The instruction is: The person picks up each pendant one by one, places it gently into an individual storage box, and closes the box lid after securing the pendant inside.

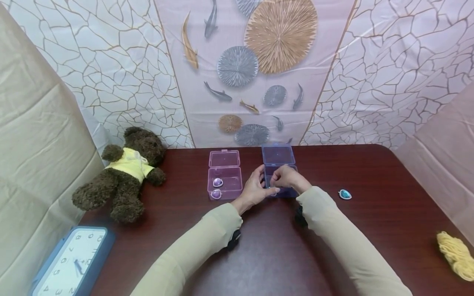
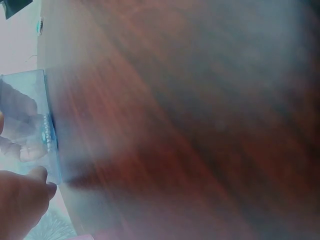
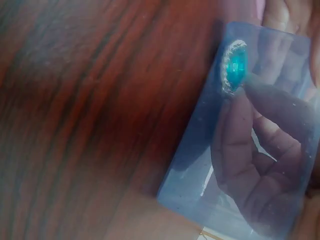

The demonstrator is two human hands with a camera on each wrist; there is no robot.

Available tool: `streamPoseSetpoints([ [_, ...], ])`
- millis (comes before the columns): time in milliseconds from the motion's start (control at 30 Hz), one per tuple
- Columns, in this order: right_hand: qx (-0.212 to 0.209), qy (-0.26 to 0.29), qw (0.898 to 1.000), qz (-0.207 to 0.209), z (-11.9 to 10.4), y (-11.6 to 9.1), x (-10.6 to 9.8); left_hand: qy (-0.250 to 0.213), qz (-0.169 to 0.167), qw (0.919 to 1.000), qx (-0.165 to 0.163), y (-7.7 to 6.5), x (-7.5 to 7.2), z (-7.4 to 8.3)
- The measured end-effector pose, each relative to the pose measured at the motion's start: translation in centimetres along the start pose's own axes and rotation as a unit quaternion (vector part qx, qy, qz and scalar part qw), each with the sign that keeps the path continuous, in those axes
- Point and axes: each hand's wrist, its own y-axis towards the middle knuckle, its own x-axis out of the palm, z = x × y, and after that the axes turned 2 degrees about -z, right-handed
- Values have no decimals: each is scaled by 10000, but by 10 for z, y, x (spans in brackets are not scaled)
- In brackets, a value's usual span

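A clear blue plastic box (image 1: 291, 192) stands on the table with its lid (image 1: 278, 155) folded back. My left hand (image 1: 254, 187) holds the box's left side, thumb along the front wall. Inside the box, my right hand (image 1: 288, 177) pinches a teal gem with a beaded white rim (image 3: 236, 67) by one end, seen through the clear wall in the right wrist view. Left of it sits a pink plastic box (image 1: 232, 181), lid also folded back, with a purple gem (image 1: 217, 182) and another purple gem (image 1: 216, 194) at its left side.
A second teal gem (image 1: 345, 194) lies on the table right of the blue box. A brown teddy bear (image 1: 126, 174) in yellow lies at the left, above a blue-framed clock (image 1: 74, 263). Yellow yarn (image 1: 456, 255) is near the right edge. A patterned curtain (image 1: 237, 102) hangs behind the table.
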Motion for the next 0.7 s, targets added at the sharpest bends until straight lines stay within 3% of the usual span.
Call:
streamPoseSetpoints([
  [100,67,-148,9999,5,0,-1,0,-25,-55,10000,-21,-6,-1,9],
  [233,169,-194,9997,24,0,0,1,-40,-43,10000,-5,-6,0,8],
  [367,117,-139,9993,324,-1,-3,0,3,1,10000,18,-1,1,-1],
  [467,-66,485,9958,774,-2,-11,-5,-79,26,10000,52,-1,1,-1],
  [567,-380,1363,9825,1210,4,-24,-17,-191,57,9997,130,0,1,-3],
  [700,-518,1979,9637,1716,34,-47,-39,-274,81,9995,140,1,2,-4],
])
